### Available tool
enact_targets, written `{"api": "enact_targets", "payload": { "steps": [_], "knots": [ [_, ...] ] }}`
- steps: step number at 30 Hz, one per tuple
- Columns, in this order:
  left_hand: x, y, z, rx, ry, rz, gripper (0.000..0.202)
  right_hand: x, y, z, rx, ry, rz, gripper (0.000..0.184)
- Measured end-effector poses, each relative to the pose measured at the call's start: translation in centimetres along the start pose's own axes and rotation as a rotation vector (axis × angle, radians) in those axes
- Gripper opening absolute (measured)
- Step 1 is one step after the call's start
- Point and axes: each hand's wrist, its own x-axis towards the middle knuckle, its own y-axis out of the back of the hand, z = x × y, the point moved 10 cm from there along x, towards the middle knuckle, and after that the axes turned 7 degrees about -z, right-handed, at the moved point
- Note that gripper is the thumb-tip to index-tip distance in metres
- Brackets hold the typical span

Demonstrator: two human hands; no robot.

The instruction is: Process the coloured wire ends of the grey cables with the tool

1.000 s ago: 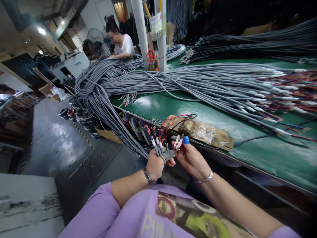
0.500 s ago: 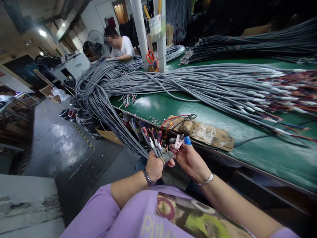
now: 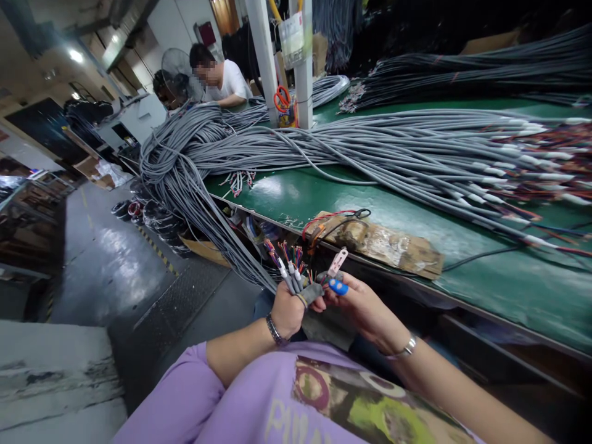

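My left hand [image 3: 287, 311] is closed round a small bunch of grey cables [image 3: 290, 279] whose stripped coloured wire ends fan out upward. A grey finger cover sits on its thumb. Right beside it, my right hand [image 3: 363, 307] pinches a small pink clip-like tool [image 3: 337, 261] near the wire ends; a blue cover [image 3: 338, 286] is on one fingertip. Both hands hover just in front of the bench edge.
A green bench [image 3: 324, 200] carries a big heap of grey cables [image 3: 370, 148] that spills off its left end. A taped brown block with red and black leads [image 3: 379, 242] lies near the edge. Orange scissors [image 3: 280, 98] hang on a post. Another person [image 3: 222, 77] works behind.
My right hand has turned and dropped slightly, so the blue fingertip now points left toward the cable bunch and the pink tool stands higher. The left hand has stayed put.
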Motion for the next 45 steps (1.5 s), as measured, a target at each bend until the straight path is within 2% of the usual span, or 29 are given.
{"api": "enact_targets", "payload": {
  "steps": [5,10,16,19,22,26,28,33,36,38,42,45],
  "knots": [
    [-0.2,-0.4,-0.7,0.055,0.076,-0.063,0.041,-0.2,0.9,-0.5,-0.183,-0.005,0.106,0.025],
    [-0.3,-1.2,-1.2,0.08,0.148,-0.175,0.044,-0.3,0.3,-0.6,-0.206,-0.037,0.063,0.029],
    [0.1,0.4,0.0,-0.015,0.025,-0.033,0.037,-0.6,2.3,-0.3,-0.206,-0.025,0.214,0.029],
    [0.1,0.8,-0.1,-0.042,0.01,0.01,0.036,-0.7,2.6,0.0,-0.167,-0.032,0.241,0.031],
    [0.0,0.8,-0.4,-0.022,0.038,0.016,0.039,-0.6,2.0,-0.1,-0.11,-0.025,0.242,0.03],
    [-0.2,-0.7,-1.1,0.031,0.131,-0.134,0.043,0.0,-0.5,0.1,-0.07,-0.075,0.093,0.027],
    [-0.3,-1.1,-1.2,0.021,0.145,-0.173,0.041,0.1,-0.9,0.1,-0.077,-0.086,0.073,0.027],
    [0.0,0.4,-0.3,0.022,0.063,-0.025,0.041,-0.3,0.9,-0.2,-0.111,-0.048,0.222,0.03],
    [0.0,0.9,-0.2,0.028,0.039,0.015,0.041,-0.7,1.9,-0.2,-0.129,-0.043,0.285,0.03],
    [0.0,0.9,-0.2,0.026,0.042,0.02,0.041,-0.7,1.9,-0.3,-0.151,-0.039,0.275,0.029],
    [-0.1,0.5,-0.2,0.035,0.049,0.004,0.041,0.0,0.0,-0.8,-0.224,-0.03,0.117,0.026],
    [-0.3,0.2,-0.3,0.049,0.082,-0.014,0.04,0.3,-0.8,-1.4,-0.291,-0.028,0.078,0.026]
  ]
}}
